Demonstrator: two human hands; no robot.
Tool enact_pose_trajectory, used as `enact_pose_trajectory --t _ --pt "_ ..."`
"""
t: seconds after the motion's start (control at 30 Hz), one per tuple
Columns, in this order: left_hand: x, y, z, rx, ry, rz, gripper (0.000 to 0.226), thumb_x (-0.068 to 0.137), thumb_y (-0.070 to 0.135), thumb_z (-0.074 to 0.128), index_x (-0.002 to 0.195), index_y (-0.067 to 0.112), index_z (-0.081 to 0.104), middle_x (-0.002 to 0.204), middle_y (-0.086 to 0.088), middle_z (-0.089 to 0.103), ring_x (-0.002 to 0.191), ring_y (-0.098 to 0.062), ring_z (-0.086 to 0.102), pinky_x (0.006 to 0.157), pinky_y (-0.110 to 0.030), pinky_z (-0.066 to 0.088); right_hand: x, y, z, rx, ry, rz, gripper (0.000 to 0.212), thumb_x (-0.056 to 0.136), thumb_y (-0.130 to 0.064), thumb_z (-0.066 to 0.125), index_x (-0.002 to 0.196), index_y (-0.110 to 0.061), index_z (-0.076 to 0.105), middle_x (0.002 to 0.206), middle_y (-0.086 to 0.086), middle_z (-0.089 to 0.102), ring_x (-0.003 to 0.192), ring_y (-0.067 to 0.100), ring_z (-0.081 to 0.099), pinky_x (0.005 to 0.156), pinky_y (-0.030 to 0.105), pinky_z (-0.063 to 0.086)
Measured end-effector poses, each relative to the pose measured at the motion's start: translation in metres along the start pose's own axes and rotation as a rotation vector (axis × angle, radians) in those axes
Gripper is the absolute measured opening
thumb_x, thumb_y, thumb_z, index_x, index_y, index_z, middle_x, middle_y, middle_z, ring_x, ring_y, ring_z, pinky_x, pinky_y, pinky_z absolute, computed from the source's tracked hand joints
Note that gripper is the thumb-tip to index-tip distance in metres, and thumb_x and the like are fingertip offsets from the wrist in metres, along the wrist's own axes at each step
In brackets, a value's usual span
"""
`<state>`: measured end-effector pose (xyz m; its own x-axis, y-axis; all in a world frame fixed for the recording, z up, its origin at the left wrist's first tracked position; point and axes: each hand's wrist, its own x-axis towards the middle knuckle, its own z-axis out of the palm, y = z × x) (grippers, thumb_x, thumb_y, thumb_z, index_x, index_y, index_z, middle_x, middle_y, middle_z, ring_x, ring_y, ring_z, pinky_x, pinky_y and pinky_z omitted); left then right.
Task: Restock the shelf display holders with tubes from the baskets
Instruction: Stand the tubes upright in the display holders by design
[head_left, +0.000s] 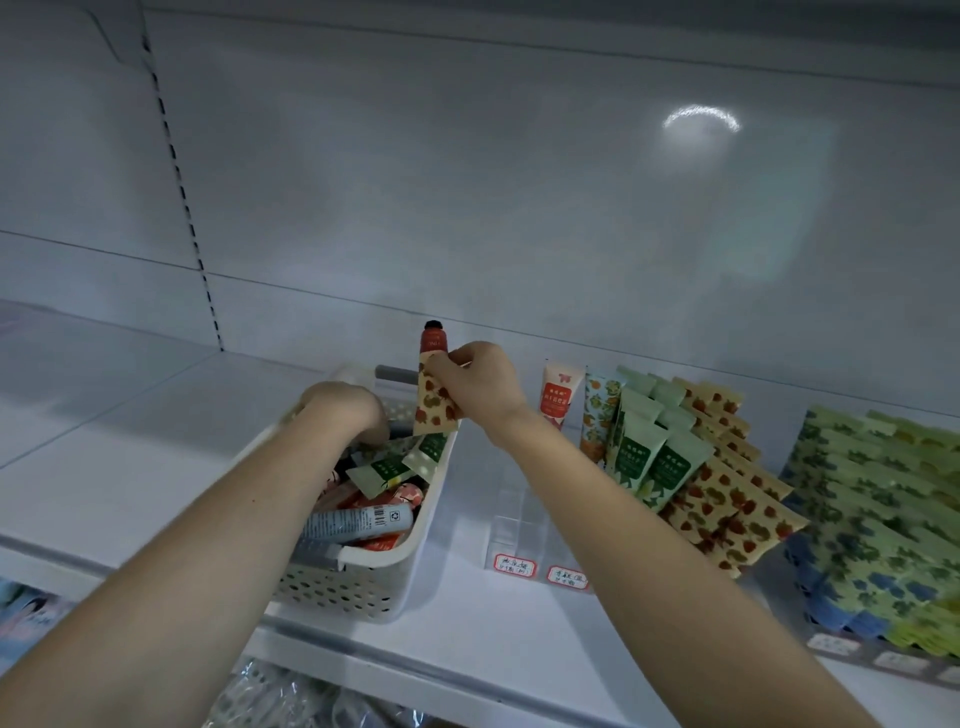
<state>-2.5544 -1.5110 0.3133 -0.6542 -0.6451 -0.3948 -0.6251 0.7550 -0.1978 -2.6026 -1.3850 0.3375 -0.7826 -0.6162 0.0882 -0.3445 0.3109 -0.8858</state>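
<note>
One perforated white basket (332, 590) stands nearest on the shelf (130, 467), heaped with loose tubes (387, 467). A grey tube (358, 522) lies across its near end. To its right, a clear display holder (519, 525) carries rows of leaning patterned tubes (727, 509). The left hand (345, 410) dips into the basket's far end, its fingers hidden, so their grip cannot be told. Just beyond, the right hand (480, 382) pinches a strawberry-print tube (434, 402), held upright with its black cap on top, above the basket's far right corner.
</note>
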Motion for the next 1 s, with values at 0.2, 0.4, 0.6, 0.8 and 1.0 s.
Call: enact_pose_trajectory --t 0.2,0.4,0.6,0.8,1.0 --pt "-0.015 -0.002 0.002 -0.124 0.076 0.018 0.026 0.087 0.019 0.056 0.11 0.009 0.052 0.091 -0.004 0.052 0.088 -0.019 0.052 0.071 -0.026 0.044 -0.017 0.0 -0.02 -0.053 -0.02 -0.091 0.033 0.094 -0.027 0.05 0.122 -0.009 0.05 0.11 0.01 0.061 0.095 0.022 0.061 0.073 0.028 0.052" --pt "-0.05 -0.005 0.004 -0.65 0.535 0.083 0.008 0.086 0.014 0.053 0.085 0.008 0.048 0.071 -0.006 0.051 0.062 -0.02 0.048 0.048 -0.026 0.031 -0.052 0.008 -0.047 0.026 -0.05 -0.076 0.032 0.096 -0.034 0.047 0.123 -0.017 0.049 0.103 0.011 0.062 0.082 0.02 0.063 0.05 0.022 0.052" --pt "-0.126 0.028 0.02 -1.132 0.799 0.292 0.024 0.081 0.026 0.06 0.085 0.003 0.055 0.08 -0.014 0.063 0.075 -0.03 0.059 0.066 -0.036 0.044 -0.112 0.036 -0.092 0.017 -0.033 -0.029 0.038 0.091 -0.025 0.058 0.125 -0.01 0.049 0.096 0.007 0.065 0.072 0.014 0.064 0.057 0.024 0.056" --pt "-0.176 0.063 0.061 -1.356 0.627 0.477 0.017 0.087 0.012 0.061 0.073 0.017 0.054 0.067 -0.001 0.06 0.054 -0.003 0.059 0.056 -0.021 0.045 -0.17 0.082 -0.151 -0.15 0.11 0.06 0.027 0.078 -0.016 0.073 0.101 -0.014 0.06 0.084 -0.002 0.062 0.069 0.011 0.061 0.062 0.029 0.054" --pt "-0.18 0.092 0.106 -1.371 0.462 0.435 0.009 0.088 0.016 0.06 0.082 0.02 0.055 0.077 -0.001 0.064 0.064 -0.01 0.063 0.059 -0.024 0.046 -0.197 0.114 -0.189 -0.105 0.308 0.065 0.016 0.076 -0.011 0.075 0.074 -0.014 0.06 0.068 0.008 0.066 0.052 0.007 0.062 0.05 0.021 0.052"
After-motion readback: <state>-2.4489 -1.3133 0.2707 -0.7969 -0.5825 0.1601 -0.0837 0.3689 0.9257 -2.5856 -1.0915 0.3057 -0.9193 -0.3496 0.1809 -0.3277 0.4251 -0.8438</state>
